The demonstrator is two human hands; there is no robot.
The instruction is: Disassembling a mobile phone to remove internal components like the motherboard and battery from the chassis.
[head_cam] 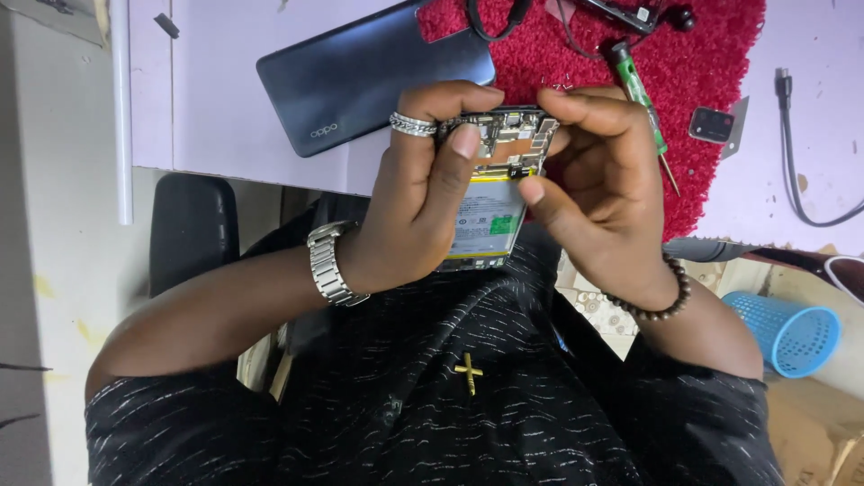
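Left hand (418, 193): wrapped around the left edge of the opened phone (490, 193), thumb across its upper part, fingers curled over the top edge; closed firmly on it; ring on one finger, metal watch (328, 263) at the wrist.
Right hand (598, 175): gripping the phone's right edge, fingers bent over the top corner, thumb tip pressed on the inner face just below the circuit board; closed on it; bead bracelet (652, 301) at the wrist.
Phone: held between both hands, off the desk (225, 99), above the lap; back removed, board showing at the top, battery with a green and white label below.
Back cover (373, 76): dark, glossy, flat on the desk just beyond the left hand, tilted.
Red mat (711, 54): on the desk beyond the right hand, partly hidden by it.
Screwdriver (641, 94): green handle, lying on the mat, just beyond the right hand's knuckles, tip pointing toward the desk edge.
Small dark part (713, 124): square, at the mat's edge, right of the right hand, apart from it.
Black cable (801, 171): on the desk far right of the right hand.
Blue basket (792, 333): low on the floor, right of the right forearm.
Shirt (450, 405): dark with pale flecks, below both hands; small gold cross pinned on it.
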